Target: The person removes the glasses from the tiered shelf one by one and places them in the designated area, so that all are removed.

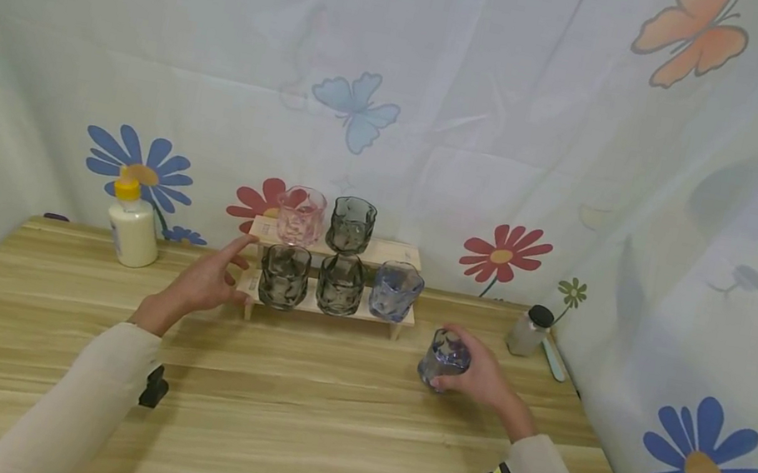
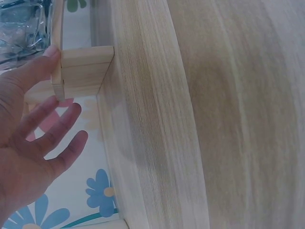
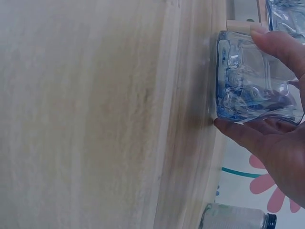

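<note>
A two-tier wooden stand [image 1: 377, 306] holds several wavy glass tumblers. On its upper tier stand a pink tumbler [image 1: 300, 216] and a grey tumbler [image 1: 352, 226]. Along the lower tier are two dark grey tumblers [image 1: 284, 277] and a blue tumbler [image 1: 396, 291]. My left hand [image 1: 207, 278] is at the stand's left end, thumb touching the lower shelf's end [image 2: 57, 78], other fingers spread loosely. To the right of the stand, my right hand [image 1: 480, 373] grips another bluish tumbler [image 3: 255, 78] between thumb and fingers. Its base is close to the tabletop; I cannot tell whether it touches.
A cream-coloured bottle with a yellow top [image 1: 135, 227] stands at the back left of the wooden table [image 1: 312, 445]. Back right are a small black-lidded jar [image 1: 530, 331] and a pale blue-handled tool [image 1: 554, 359]. A flower-patterned curtain [image 1: 446, 113] hangs behind and along the sides.
</note>
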A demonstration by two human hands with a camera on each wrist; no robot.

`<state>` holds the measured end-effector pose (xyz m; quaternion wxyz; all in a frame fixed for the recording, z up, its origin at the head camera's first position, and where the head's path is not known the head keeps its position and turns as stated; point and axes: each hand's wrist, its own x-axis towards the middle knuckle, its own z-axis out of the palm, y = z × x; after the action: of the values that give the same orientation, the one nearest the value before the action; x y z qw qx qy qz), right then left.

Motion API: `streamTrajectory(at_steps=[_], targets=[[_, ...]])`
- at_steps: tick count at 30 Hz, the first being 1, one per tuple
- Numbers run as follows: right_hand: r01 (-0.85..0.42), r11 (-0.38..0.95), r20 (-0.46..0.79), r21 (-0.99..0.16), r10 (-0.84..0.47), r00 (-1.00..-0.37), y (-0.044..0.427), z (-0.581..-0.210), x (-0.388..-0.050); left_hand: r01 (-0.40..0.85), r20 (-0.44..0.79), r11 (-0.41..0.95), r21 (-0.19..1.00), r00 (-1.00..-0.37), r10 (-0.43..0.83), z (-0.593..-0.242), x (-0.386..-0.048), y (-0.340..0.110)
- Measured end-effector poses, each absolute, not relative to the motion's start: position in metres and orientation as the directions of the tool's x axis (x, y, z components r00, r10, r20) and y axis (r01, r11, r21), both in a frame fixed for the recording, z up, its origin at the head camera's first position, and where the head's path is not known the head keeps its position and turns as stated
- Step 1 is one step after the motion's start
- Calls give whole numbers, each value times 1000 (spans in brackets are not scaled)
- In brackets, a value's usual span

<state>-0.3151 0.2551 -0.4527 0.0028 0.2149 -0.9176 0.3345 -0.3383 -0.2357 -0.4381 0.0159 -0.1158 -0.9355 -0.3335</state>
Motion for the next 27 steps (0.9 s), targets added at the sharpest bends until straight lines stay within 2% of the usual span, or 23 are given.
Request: streamTrajectory(at_steps=[8, 27], targets=[[-345, 675, 107, -652, -369, -923, 253, -450, -312, 229, 106, 750, 620, -972, 209, -438, -338, -236], [-291, 690, 79, -663, -322, -943, 254, -440, -313, 230, 103, 745, 626, -972, 213, -438, -339, -235]])
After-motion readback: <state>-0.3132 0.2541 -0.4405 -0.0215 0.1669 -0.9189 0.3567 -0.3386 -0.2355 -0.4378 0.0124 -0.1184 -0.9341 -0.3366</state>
